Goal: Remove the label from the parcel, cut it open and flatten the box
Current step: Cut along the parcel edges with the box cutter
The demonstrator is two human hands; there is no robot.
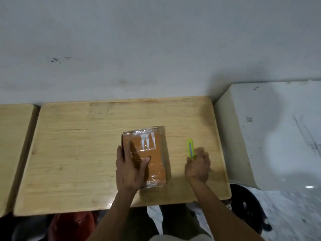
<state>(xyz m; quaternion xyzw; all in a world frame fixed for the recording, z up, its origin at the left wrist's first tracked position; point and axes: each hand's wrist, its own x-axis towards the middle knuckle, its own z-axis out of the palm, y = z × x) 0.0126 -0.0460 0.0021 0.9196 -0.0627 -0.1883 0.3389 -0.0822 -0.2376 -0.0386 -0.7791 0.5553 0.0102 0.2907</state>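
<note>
Both hands are engaged: your left hand (129, 168) lies flat on the parcel (152, 159), steadying it, while your right hand (198, 166) grips the cutter (190, 149) just beside the parcel's right edge, its long axis running away from you.

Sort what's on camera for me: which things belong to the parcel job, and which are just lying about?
Job:
- taped parcel, left hand resting on it
- yellow-green cutter, held in right hand
- wooden table

Lying about:
- second table, at left
- red object below the table
- black round object, lower right
</note>
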